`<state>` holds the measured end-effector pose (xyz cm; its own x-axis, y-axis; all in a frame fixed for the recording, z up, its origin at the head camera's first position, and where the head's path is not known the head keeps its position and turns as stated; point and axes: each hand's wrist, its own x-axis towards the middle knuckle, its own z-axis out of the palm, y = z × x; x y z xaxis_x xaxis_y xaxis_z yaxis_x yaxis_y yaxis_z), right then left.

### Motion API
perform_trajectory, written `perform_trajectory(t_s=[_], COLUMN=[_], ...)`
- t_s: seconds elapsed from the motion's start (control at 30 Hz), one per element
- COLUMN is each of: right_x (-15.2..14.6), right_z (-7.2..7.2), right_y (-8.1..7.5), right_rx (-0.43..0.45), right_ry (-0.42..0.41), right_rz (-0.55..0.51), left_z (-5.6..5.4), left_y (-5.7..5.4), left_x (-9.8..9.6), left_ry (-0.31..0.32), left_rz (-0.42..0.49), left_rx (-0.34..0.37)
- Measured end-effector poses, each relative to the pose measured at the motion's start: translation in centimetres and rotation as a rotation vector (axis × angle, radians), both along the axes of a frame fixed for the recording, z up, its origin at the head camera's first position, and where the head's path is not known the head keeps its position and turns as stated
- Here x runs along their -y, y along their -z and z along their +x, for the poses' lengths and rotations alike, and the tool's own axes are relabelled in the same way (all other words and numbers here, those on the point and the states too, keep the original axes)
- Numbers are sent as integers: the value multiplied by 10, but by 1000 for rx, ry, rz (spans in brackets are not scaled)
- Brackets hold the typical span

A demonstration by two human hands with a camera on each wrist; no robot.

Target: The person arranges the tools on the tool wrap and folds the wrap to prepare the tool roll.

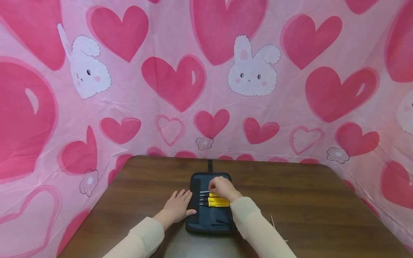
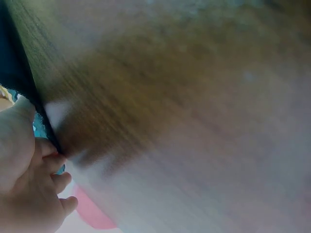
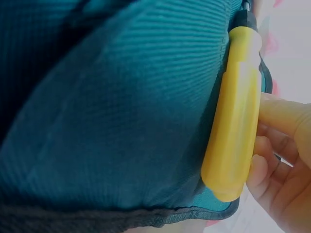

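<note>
A dark blue zip-edged tool case [image 1: 206, 226] lies unfolded on the table, with several yellow-handled screwdrivers [image 1: 218, 204] held in a row across it. Spread over the case's left border, my left hand [image 1: 175, 208] rests with fingers extended; the left wrist view catches its fingers [image 2: 60, 182] at the dark edge. My right hand [image 1: 223, 187] is above the upper screwdrivers, fingers curled, pinching a slim metal tool [image 1: 204, 192] mostly hidden by the fingers. Close up, a yellow screwdriver handle [image 3: 233, 116] lies beside the right hand [image 3: 284, 150].
The brown wooden table [image 1: 155, 179] carries the case near its middle. A black strap [image 1: 210, 166] extends from the case toward the far edge. Thin stick-like pieces [image 1: 273, 222] lie by the right forearm. A pink heart-patterned cloth [image 1: 213, 96] hangs behind the table.
</note>
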<state>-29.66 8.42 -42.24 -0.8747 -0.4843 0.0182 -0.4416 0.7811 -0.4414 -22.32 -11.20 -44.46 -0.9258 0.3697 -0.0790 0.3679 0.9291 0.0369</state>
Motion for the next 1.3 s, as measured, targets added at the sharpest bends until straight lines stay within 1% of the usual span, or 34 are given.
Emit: perform_trajectory(t_s=[0.2, 0.43, 0.53, 0.7, 0.93, 1.03, 1.17, 1.3], right_x=[1, 7, 8, 10, 10, 10, 11, 14], right_z=[-2, -5, -5, -5, -6, -7, -6, -3], right_y=[0, -2, -3, -3, 1, 4, 8, 9], right_rx=[-33, -73, -73, -61, -70, -53, -7, 21], right_ry=[-13, -71, -74, -57, -49, -33, 15, 68], right_rz=[63, 131, 146, 150, 109, 73, 12, -29], left_z=[1, 0, -1, -2, -1, -1, -1, -1], left_y=[-1, -1, 1, 2, 0, 0, 0, 0], left_x=[0, -1, 0, 2, 1, 1, 1, 2], left_ry=[4, -6, -6, 1, 8, 10, 16, 21], left_rz=[4, -4, -4, -11, -8, 0, 15, 27], left_rx=[-2, 5, 4, -3, -5, -3, -5, -7])
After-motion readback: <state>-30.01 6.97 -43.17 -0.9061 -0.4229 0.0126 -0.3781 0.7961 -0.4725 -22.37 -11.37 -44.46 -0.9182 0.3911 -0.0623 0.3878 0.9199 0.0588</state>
